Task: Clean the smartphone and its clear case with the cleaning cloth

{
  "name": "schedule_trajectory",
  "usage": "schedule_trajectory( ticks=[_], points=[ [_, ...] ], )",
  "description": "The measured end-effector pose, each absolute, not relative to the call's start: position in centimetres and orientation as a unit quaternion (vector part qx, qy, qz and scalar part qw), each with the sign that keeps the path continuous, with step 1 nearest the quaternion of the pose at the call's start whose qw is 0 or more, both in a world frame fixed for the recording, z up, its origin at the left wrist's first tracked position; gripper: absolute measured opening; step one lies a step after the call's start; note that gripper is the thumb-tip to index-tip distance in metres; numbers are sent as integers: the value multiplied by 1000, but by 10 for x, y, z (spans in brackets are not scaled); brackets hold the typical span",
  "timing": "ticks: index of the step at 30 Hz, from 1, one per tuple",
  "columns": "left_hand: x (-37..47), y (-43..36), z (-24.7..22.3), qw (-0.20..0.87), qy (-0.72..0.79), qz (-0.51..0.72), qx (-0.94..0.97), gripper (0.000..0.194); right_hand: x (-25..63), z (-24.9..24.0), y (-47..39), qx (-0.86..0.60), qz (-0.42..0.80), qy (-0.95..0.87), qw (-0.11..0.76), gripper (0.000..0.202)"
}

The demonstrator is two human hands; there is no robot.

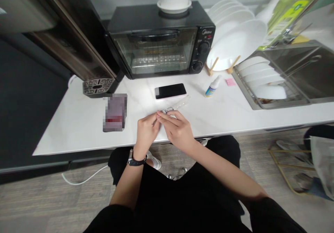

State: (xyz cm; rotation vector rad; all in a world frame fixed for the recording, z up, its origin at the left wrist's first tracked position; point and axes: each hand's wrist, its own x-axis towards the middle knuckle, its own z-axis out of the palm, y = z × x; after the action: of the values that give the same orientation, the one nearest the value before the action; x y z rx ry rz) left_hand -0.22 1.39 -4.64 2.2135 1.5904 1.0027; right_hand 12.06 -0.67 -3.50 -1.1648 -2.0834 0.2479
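Note:
My left hand (146, 133), with a watch on its wrist, meets my right hand (177, 129) at the front edge of the white counter (208, 117). The fingers of both are closed together around something small; what lies between the fingertips is mostly hidden. A thin clear item (182, 102) with a dark, wiry end sticks out beyond the right fingers. Just behind it lies a black-screened phone (171, 91). A blurred-out purple packet (115, 112) rests to the left of my hands.
Behind stand a toaster oven (159, 52) and a coffee machine tray (97, 87). To the right are a small spray bottle (213, 86), a pink note (230, 82), racked white plates (235, 41) and a sink (300, 101) with dishes.

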Motion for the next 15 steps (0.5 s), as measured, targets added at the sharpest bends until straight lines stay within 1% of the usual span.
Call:
schedule_trajectory(
  ticks=[7, 9, 11, 12, 15],
  points=[
    [1, 14, -47, 123, 548, 345, 752, 15, 131, -39, -2, -457, 103, -798, 379, 38],
    [4, 13, -47, 140, 541, 352, 751, 15, 148, -39, 11, -464, 98, -786, 397, 35],
    [6, 11, -46, 153, 535, 361, 748, 18, 168, -36, 29, -515, 77, -732, 438, 33],
    [6, 11, -45, 154, 535, 365, 746, 19, 177, -35, 37, -533, 73, -714, 447, 32],
    [6, 11, -36, 146, 538, 376, 740, 17, 189, -29, 53, -515, 94, -723, 451, 31]
  ],
)
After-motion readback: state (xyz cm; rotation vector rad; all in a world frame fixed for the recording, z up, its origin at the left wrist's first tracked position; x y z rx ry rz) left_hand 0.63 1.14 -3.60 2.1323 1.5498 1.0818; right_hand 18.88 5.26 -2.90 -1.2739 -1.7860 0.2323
